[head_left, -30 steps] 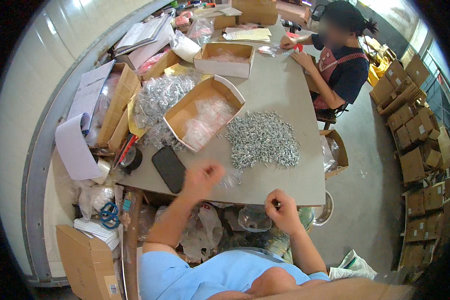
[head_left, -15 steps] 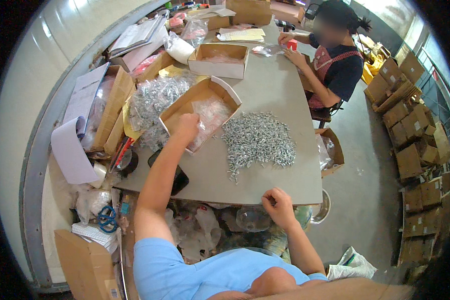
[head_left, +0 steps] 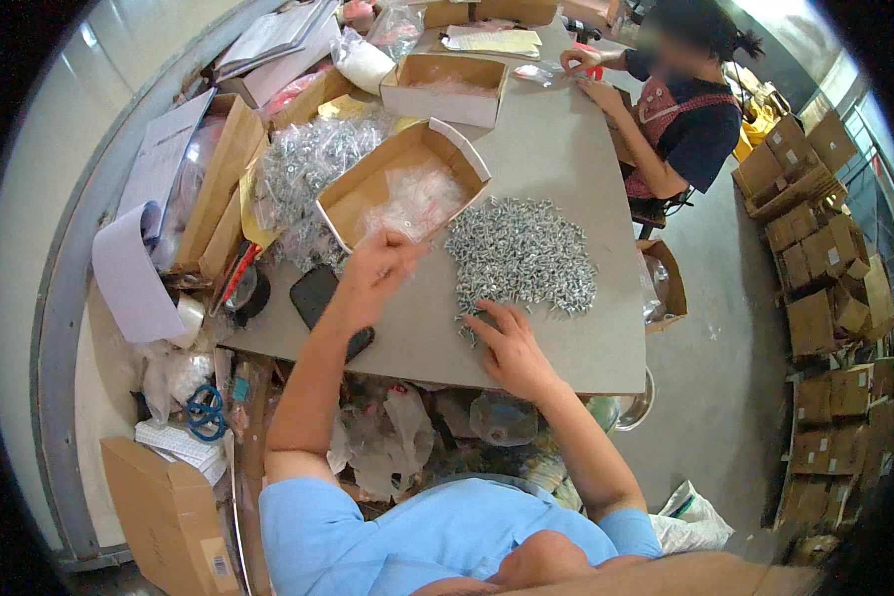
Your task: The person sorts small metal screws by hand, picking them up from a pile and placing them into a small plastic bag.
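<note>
Here's the right hand (head_left: 515, 356), its fingers loosely spread and unclenched, tips down at the near edge of the pile of screws (head_left: 522, 256). The heap fans out just beyond those fingertips, across the grey table (head_left: 591, 348). Over to the left hand (head_left: 375, 273): fingers half curled, right by the near wall of the open cardboard box (head_left: 356, 199); a slip of plastic between them? Cannot tell, it's blurred. Just past those fingers, inside the box, lie the clear plastic bags (head_left: 419, 199). Beneath the left wrist, partly covered, sits a dark phone-like slab (head_left: 314, 293), and beyond the knuckles, to the left, there's a mound of bagged metal parts (head_left: 303, 184).
</note>
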A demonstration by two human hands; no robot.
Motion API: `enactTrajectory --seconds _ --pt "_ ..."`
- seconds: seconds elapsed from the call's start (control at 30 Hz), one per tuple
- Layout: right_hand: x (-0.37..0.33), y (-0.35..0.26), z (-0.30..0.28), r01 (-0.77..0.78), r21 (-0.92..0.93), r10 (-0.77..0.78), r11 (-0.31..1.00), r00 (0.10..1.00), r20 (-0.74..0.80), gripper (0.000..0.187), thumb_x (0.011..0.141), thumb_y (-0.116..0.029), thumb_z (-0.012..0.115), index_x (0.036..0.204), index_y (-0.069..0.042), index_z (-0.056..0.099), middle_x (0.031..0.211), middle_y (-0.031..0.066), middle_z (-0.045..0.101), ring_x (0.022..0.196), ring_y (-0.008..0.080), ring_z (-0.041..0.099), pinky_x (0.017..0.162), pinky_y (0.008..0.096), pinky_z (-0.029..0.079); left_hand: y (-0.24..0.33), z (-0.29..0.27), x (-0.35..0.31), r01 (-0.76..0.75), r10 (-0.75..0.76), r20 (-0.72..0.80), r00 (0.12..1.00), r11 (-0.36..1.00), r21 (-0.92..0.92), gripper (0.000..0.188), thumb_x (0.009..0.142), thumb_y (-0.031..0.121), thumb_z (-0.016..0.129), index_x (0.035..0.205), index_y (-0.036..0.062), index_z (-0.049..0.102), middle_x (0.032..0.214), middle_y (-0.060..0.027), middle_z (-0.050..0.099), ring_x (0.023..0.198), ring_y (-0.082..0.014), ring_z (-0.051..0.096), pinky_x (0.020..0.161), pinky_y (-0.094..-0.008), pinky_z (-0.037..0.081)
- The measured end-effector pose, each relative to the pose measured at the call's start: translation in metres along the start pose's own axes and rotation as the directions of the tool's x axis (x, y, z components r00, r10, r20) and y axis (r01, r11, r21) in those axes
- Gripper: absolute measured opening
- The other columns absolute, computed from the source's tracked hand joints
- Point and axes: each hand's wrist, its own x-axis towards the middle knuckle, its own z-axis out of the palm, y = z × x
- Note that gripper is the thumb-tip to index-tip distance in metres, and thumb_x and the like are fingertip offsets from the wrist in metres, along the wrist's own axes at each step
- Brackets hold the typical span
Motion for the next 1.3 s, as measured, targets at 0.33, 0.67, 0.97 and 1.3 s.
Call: enactTrajectory --seconds 0.33,0.67,0.97,1.3 --pt "-0.032 0.008 -0.018 -0.034 0.078 0.029 0.996 0.998 0.06 0.042 0.071 -0.001 0.062 0.113 -0.007 0.06 0.118 0.0133 0.052 0.11 0.034 0.051 0.093 0.0407 0.044 0.032 0.049 -0.138 0.732 -0.515 0.521 0.681 0.502 -0.461 0.013 0.079 0.013 0.074 0.078 0.0019 0.066 0.07 0.0005 0.061 0.067 -0.0057 0.055 0.06 -0.022 0.044" --pt "-0.041 0.005 -0.035 -0.337 0.24 0.343 0.91 0.939 0.018 0.044 0.068 -0.003 0.071 0.11 -0.006 0.057 0.117 0.012 0.051 0.098 0.0267 0.056 0.082 0.0342 0.048 -0.005 0.117 -0.219 0.835 -0.425 0.757 0.496 0.473 -0.281 0.028 0.078 0.024 0.075 0.091 0.0004 0.069 0.087 -0.0053 0.067 0.081 -0.0151 0.06 0.077 -0.0295 0.047" --pt "-0.036 0.01 -0.029 -0.319 0.15 0.321 0.936 0.947 0.008 0.039 0.071 -0.007 0.067 0.109 -0.007 0.056 0.113 0.0157 0.051 0.104 0.0352 0.051 0.088 0.04 0.045 0.029 0.155 -0.191 0.864 -0.388 0.868 0.31 0.497 -0.087 0.047 0.077 0.034 0.075 0.107 0.0015 0.06 0.107 -0.0105 0.061 0.099 -0.0215 0.056 0.084 -0.0351 0.045" --pt "-0.032 0.011 -0.024 -0.197 0.082 0.202 0.977 0.977 -0.064 0.024 0.071 -0.006 0.063 0.095 -0.004 0.059 0.101 0.0149 0.055 0.097 0.0344 0.054 0.084 0.0401 0.045 0.01 0.201 -0.237 0.81 -0.429 0.76 0.488 0.547 -0.211 0.066 0.074 0.044 0.076 0.119 0.002 0.051 0.113 -0.0152 0.056 0.105 -0.0271 0.052 0.089 -0.0374 0.043"
